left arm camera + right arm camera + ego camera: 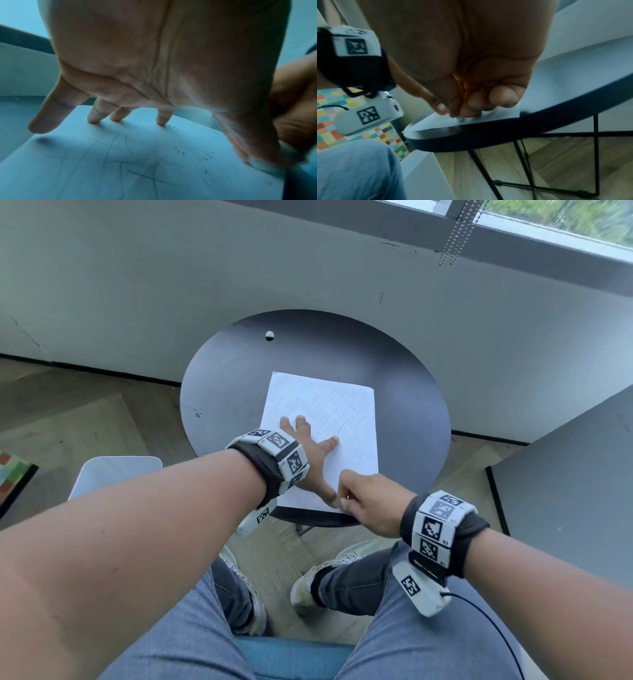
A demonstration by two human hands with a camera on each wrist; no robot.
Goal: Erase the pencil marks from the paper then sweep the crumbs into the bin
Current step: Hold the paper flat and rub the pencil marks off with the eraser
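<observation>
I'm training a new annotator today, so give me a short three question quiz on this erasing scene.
1. True or false: the left hand lies flat, fingers spread, on the white sheet of paper.
2. The right hand pinches a small pale eraser near which part of the sheet? A) far edge B) near corner C) middle
3. Fill in: a small white round object sits on the far part of the dark round ____.

Key: 1 true; 2 B; 3 table.
</observation>
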